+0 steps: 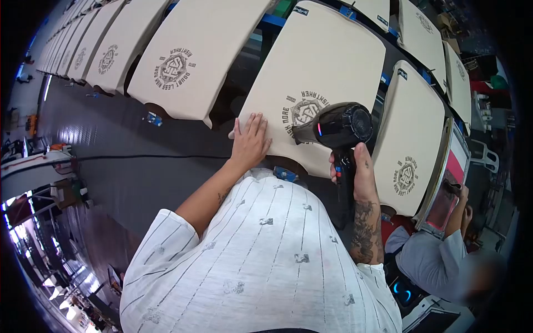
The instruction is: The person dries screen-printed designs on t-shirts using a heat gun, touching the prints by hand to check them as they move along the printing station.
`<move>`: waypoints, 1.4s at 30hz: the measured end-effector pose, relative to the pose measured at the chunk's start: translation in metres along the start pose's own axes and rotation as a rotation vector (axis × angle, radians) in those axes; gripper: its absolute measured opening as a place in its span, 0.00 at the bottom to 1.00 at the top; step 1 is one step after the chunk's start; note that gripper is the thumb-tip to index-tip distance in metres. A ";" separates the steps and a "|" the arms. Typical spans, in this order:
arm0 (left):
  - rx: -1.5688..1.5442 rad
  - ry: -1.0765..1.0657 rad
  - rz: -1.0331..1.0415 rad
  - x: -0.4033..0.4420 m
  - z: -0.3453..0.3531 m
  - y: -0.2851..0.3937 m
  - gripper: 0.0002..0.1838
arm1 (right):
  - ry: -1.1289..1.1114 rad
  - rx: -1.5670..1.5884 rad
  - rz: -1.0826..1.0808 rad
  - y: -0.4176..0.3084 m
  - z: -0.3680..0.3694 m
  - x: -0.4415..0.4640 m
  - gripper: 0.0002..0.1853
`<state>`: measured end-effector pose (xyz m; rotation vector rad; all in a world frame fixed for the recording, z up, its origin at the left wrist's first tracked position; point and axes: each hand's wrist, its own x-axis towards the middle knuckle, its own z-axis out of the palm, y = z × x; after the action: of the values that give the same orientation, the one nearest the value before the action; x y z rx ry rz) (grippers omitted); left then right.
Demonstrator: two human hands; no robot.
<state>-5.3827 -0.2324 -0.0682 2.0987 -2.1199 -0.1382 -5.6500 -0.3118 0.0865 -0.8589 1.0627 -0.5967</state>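
Note:
A black hair dryer [338, 125] is held in my right hand [358, 172], its fingers wrapped round the handle. The nozzle points left, over the dark printed emblem [305, 114] on a cream fabric panel [327, 50]. The dryer hides part of that print. My left hand [252, 139] lies flat on the lower left corner of the same panel, fingers spread, holding nothing.
More cream printed panels [177, 55] run in a row to the left, others to the right [411, 139]. At the lower right a co-worker [433, 255] handles a framed screen [441, 200]. A dark cable [139, 156] crosses the left side.

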 end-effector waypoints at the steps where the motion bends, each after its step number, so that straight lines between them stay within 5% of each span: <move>1: -0.004 0.003 -0.025 -0.004 0.001 0.008 0.30 | 0.023 0.006 -0.026 0.002 -0.011 -0.008 0.34; 12: -0.005 -0.014 -0.018 -0.023 0.011 0.051 0.30 | 0.124 -0.034 -0.147 0.001 -0.085 -0.008 0.35; 25: -0.009 0.007 0.034 0.034 0.008 -0.016 0.31 | -0.075 0.008 -0.112 -0.018 0.027 0.074 0.31; 42: -0.134 -0.008 0.182 0.069 0.014 -0.039 0.30 | 0.394 -0.013 -0.081 -0.023 -0.028 0.035 0.39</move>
<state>-5.3471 -0.3028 -0.0857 1.8248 -2.2263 -0.2593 -5.6632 -0.3603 0.0815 -0.8162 1.3923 -0.8506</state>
